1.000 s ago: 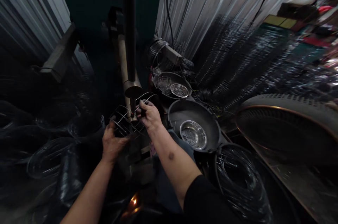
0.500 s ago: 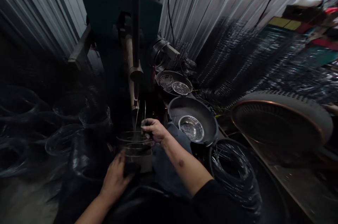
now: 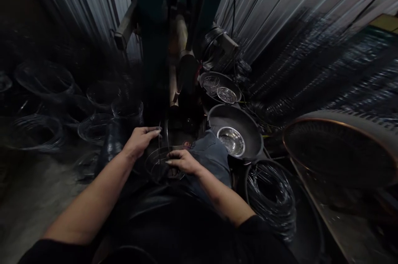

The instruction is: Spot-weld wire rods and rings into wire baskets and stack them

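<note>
A round wire frame made of thin metal rings and rods sits low in front of me, by my knee in blue cloth. My left hand reaches over its far left side, fingers pinched on an upright rod. My right hand rests on the near right rim, fingers curled on the wire. Behind the frame stands a dark green machine with a vertical post.
Two dark pans with small steel bowls sit to the right. A coil of wire lies below them. A large round fan guard is far right. Finished wire frames pile on the left floor. Corrugated metal walls stand behind.
The wire frame has come down from the machine post to my lap. My left hand moved from its near side to its far left side. The view dropped and turned left.
</note>
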Demonstrator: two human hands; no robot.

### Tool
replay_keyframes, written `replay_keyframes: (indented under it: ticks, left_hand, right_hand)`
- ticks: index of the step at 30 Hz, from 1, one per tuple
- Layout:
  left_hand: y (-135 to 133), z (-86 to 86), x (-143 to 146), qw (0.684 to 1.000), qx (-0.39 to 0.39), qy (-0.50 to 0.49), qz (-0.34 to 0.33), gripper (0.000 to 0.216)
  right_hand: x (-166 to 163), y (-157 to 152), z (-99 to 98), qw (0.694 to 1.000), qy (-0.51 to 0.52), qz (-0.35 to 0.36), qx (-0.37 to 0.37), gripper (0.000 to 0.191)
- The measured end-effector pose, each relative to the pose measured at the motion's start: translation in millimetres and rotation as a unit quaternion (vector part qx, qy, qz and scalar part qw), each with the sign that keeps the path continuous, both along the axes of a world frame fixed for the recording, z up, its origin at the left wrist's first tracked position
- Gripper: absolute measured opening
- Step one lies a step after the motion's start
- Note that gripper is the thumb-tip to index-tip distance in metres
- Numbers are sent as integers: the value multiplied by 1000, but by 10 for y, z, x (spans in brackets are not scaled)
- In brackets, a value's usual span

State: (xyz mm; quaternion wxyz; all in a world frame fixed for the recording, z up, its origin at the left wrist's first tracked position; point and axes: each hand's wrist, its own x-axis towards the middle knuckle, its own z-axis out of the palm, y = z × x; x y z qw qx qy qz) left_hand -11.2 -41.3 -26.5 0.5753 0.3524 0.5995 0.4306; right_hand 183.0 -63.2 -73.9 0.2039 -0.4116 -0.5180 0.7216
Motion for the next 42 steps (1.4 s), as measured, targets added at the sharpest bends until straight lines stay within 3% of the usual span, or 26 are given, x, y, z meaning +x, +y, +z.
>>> replay_keyframes:
  ticks: [4,11,14,18,23,27,29,32,34,36,38,42]
  left_hand:
    - [2,-78,126,997,-37,-64,-3,52]
    - [21,-256,289,993,-42,-106,7,51]
    - [-13,-270,311,995,-33,-88,11,49]
    - [-70,-230,307,999,-12,-33,-5,47]
    - [-6,-42,286,991,64,108,-36,41]
    - [-41,205,280,972,106,196,-78,31]
    - [-119,314,271,963,131,204,-116,34]
    - [-225,432,235,944,194,206,-171,38]
    - [-249,493,198,927,235,227,-182,37]
    - [-237,555,155,916,255,250,-181,37]
    - [-214,624,107,912,264,259,-180,35]
    - [-175,756,26,900,291,276,-169,34]
  right_hand:
    - [36,-16,-38,997,14,-71,2,43]
    - [34,47,-63,990,-40,-132,23,40]
    - [-20,55,-60,984,-77,-135,92,28]
    - [-68,-49,-60,948,-145,-148,240,17]
    - [-153,-304,-15,921,-177,-92,334,22]
    - [-164,-369,171,898,-162,-8,409,18]
    - [-72,-301,336,879,-152,-76,446,18]
    - [169,-72,617,813,-189,-248,492,28]
    - [324,130,765,791,-222,-248,513,43]
    - [415,317,850,817,-224,-170,504,46]
    - [422,445,881,848,-193,-98,484,35]
    - [270,507,909,862,-120,-107,481,20]
